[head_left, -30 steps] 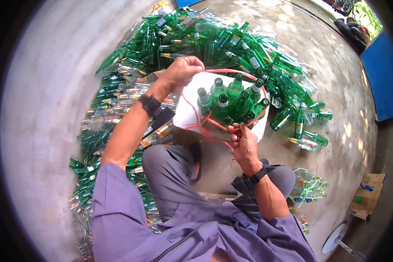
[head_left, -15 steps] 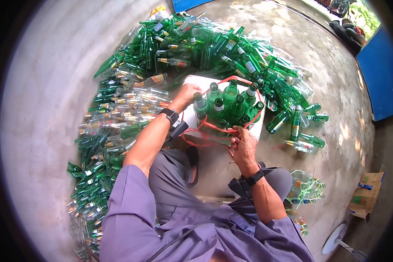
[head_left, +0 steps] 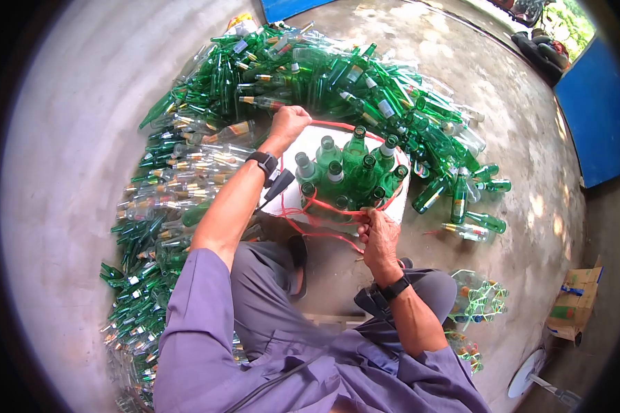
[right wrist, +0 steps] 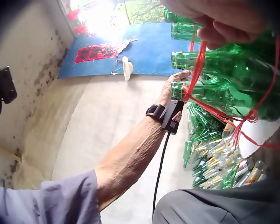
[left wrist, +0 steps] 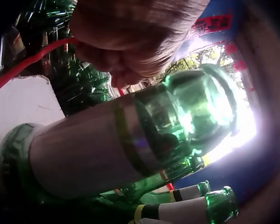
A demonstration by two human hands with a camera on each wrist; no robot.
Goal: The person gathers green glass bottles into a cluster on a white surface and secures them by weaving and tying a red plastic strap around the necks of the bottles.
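Several green glass bottles (head_left: 368, 165) stand upright in a tight cluster on a white board (head_left: 277, 205). A red plastic cord (head_left: 334, 124) runs round them in a loose loop, with a knotted part (right wrist: 253, 115) and trailing ends on the near left. At the far left corner of the board, my left hand (head_left: 291, 126) pinches the cord and draws it out to the side. My right hand (head_left: 381, 237) grips the cord close against the nearest bottles. A bottle neck (left wrist: 191, 112) with a pale label fills the left wrist view, just below the left hand.
A large heap of loose bottles (head_left: 220, 82) curves round the left and far sides. A few bottles (head_left: 486, 220) lie on the floor to the right. Bottles bundled in pale green cord (head_left: 479, 296) stand beside the right knee. A cardboard box (head_left: 575, 303) sits farther right.
My left hand came down to the near left bottles, then moved back up and outward, drawing the cord's far side away from them. My right hand stays at the near side, holding the cord.
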